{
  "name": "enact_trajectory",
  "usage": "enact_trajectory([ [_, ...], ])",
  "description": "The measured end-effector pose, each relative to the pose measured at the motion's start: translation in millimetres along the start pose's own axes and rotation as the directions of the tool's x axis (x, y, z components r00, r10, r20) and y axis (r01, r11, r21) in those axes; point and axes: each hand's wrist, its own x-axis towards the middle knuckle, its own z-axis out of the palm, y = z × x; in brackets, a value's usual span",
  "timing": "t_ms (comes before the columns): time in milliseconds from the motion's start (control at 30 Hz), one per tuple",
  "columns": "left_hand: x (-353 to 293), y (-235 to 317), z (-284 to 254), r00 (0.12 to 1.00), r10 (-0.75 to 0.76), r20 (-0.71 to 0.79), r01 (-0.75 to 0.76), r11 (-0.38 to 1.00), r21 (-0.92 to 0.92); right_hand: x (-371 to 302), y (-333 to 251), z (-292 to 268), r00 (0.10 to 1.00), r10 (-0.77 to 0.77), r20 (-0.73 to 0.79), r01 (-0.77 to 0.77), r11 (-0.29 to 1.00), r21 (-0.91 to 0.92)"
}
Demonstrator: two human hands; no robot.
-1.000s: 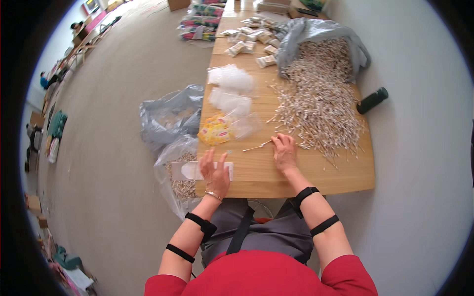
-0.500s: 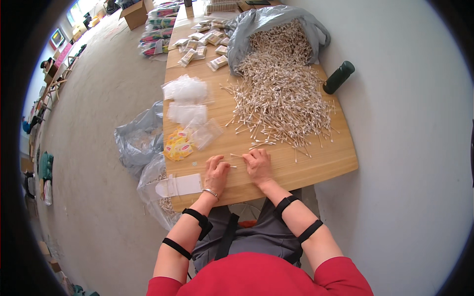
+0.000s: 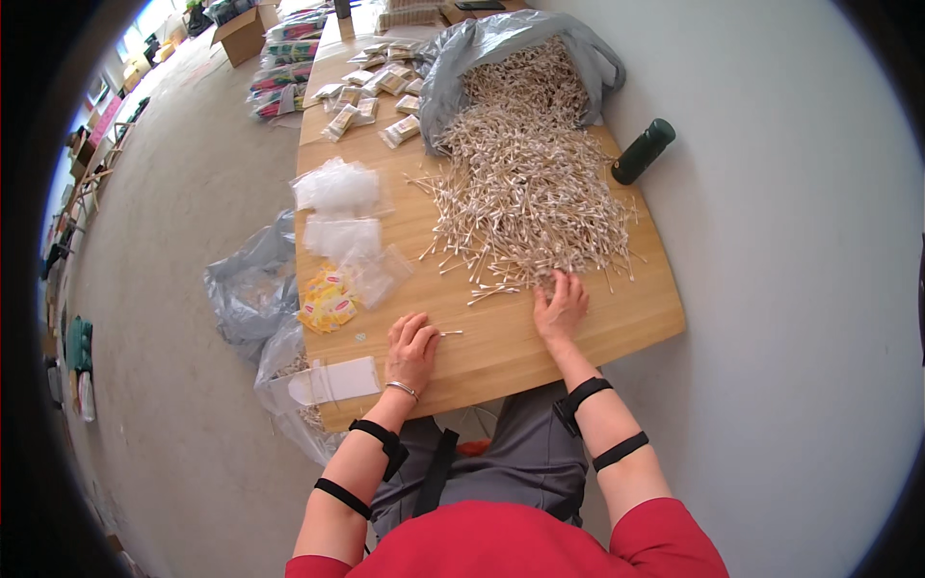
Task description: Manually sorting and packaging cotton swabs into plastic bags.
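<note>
swab (image 3: 452, 333) partly hidden by left hand (image 3: 411, 353), contact of right hand (image 3: 562, 310) with swab pile (image 3: 535, 197) unclear, print on yellow packets (image 3: 328, 301) too small, red shirt (image 3: 511, 541) cut off below, left-rim clutter (image 3: 80, 344) blurred

**Fisheye view from the head, facing down**

The left of two side-by-side head-worn cameras looks steeply down and forward. Nearest is the red shirt (image 3: 501, 539), at bottom center; the left hand (image 3: 412, 358) and right hand (image 3: 561, 308) lie a little farther off, about mid-frame. The wooden table (image 3: 491, 371) recedes toward the top, leaning left. The floor (image 3: 173, 241) spreads across the left side, the pale wall (image 3: 771, 308) across the right, inside a dark curved rim.
</note>
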Motion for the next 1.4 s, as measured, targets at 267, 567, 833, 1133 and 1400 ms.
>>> enact_trajectory([
  [267, -1, 2, -1, 1.0, -0.007, -0.016, 0.006, 1.0, -0.013, -44, -77, 11, 0.936, -0.326, 0.132, 0.296, 0.933, 0.207],
  [567, -1, 2, 2, 0.999, -0.034, -0.033, 0.033, 0.999, -0.029, -19, -83, 7, 0.776, -0.607, 0.172, 0.583, 0.794, 0.173],
  [833, -7, -4, -2, 0.999, -0.042, -0.013, 0.041, 0.996, -0.075, -18, -82, 0, 0.845, -0.528, 0.085, 0.521, 0.849, 0.091],
  [1133, 1, 10, -6, 0.992, -0.112, -0.055, 0.109, 0.992, -0.056, -53, -98, 7, 0.761, -0.6, 0.247, 0.528, 0.794, 0.303],
  [1400, -13, -11, 1, 0.994, 0.007, 0.105, -0.001, 0.998, -0.056, -61, -71, -17, 0.878, -0.437, 0.196, 0.363, 0.874, 0.324],
])
